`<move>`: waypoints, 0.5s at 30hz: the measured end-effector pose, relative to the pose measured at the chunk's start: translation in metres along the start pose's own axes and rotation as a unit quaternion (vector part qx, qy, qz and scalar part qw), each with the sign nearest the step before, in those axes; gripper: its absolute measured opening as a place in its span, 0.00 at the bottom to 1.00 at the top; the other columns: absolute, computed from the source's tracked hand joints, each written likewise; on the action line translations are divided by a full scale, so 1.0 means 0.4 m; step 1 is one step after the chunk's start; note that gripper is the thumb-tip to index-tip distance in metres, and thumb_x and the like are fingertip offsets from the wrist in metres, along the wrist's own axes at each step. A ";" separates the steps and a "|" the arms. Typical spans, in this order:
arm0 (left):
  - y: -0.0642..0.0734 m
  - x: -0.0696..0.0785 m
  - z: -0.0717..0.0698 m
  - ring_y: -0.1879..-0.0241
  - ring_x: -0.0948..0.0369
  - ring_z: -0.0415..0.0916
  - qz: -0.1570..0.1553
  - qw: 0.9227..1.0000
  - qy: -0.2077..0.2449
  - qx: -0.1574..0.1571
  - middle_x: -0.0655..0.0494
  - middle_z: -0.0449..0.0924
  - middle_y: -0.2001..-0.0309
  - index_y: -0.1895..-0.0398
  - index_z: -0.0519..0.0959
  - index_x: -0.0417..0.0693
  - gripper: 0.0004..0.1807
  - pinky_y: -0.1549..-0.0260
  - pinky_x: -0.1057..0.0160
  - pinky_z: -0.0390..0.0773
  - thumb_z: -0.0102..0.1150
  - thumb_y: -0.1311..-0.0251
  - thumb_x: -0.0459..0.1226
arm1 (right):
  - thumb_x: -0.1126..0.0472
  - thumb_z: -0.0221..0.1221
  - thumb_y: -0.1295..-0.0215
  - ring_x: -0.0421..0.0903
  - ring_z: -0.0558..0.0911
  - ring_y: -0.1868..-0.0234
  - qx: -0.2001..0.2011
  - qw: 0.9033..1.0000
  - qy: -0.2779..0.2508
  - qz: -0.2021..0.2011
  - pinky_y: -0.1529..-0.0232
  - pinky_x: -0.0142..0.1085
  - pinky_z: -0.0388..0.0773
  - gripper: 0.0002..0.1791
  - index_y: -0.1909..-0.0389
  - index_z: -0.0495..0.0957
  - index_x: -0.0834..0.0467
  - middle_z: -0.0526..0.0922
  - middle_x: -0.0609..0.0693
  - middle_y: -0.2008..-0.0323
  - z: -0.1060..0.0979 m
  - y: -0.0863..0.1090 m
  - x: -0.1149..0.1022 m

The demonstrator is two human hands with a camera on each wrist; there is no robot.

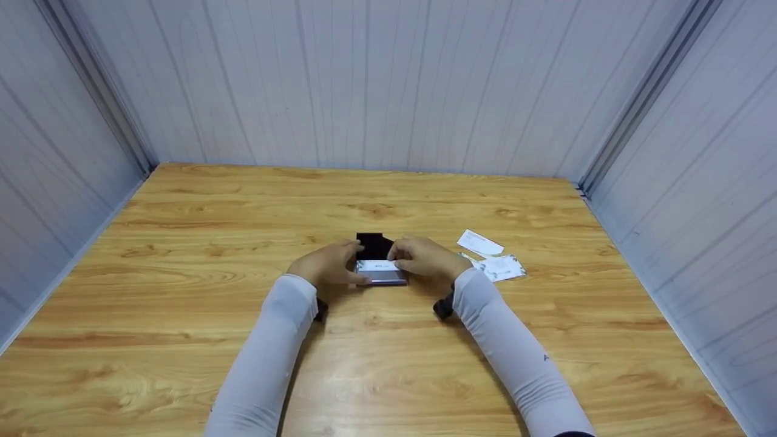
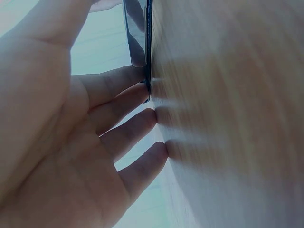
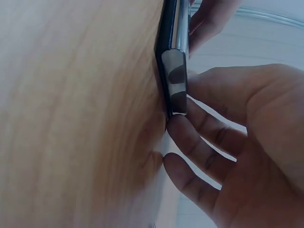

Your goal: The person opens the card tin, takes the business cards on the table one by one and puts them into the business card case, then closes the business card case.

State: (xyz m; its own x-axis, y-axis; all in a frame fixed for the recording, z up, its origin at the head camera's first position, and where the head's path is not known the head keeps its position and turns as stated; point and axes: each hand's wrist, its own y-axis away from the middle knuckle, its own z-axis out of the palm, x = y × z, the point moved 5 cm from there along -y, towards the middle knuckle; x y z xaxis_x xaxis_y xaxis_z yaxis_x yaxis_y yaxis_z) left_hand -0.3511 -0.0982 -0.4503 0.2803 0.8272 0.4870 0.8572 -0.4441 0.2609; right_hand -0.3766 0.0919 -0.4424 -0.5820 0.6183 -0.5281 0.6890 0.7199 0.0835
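Observation:
A card case (image 1: 388, 280) with a silvery front and a dark lid (image 1: 373, 246) lies opened on the table. In it sits a white printed card (image 1: 374, 265). My left hand (image 1: 328, 264) holds the case at its left side, thumb by the front edge and fingers farther back. In the left wrist view, its lower fingertips (image 2: 161, 148) touch the tabletop. My right hand (image 1: 430, 260) pinches the right end of the card with thumb and index finger. The right wrist view shows the shiny end of the case (image 3: 175, 80) beside its fingers; the pinch itself is hidden there.
Right of my right hand, several loose cards lie on the wooden table (image 1: 243, 218): a white one (image 1: 479, 242) and an overlapping printed one (image 1: 504, 267). Pale panel walls (image 1: 364, 85) border the table at the back and both sides.

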 end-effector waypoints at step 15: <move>0.004 0.001 -0.002 0.24 0.48 0.50 -0.005 1.000 0.013 -0.004 0.45 0.51 0.22 0.21 0.55 0.46 0.51 0.29 0.46 0.55 0.66 0.39 0.57 | 0.66 0.51 0.24 0.49 0.78 0.48 0.006 1.000 0.022 -0.019 0.44 0.43 0.75 0.15 0.43 0.81 0.59 0.79 0.53 0.49 -0.009 0.025 -0.006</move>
State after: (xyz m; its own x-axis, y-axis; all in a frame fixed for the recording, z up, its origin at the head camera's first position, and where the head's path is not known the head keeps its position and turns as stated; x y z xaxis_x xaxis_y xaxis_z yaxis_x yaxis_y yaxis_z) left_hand -0.3500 -0.0986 -0.4492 0.2600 0.8229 0.5053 0.8568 -0.4379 0.2722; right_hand -0.3698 0.0986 -0.4374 -0.6261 0.6047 -0.4923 0.6713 0.7392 0.0543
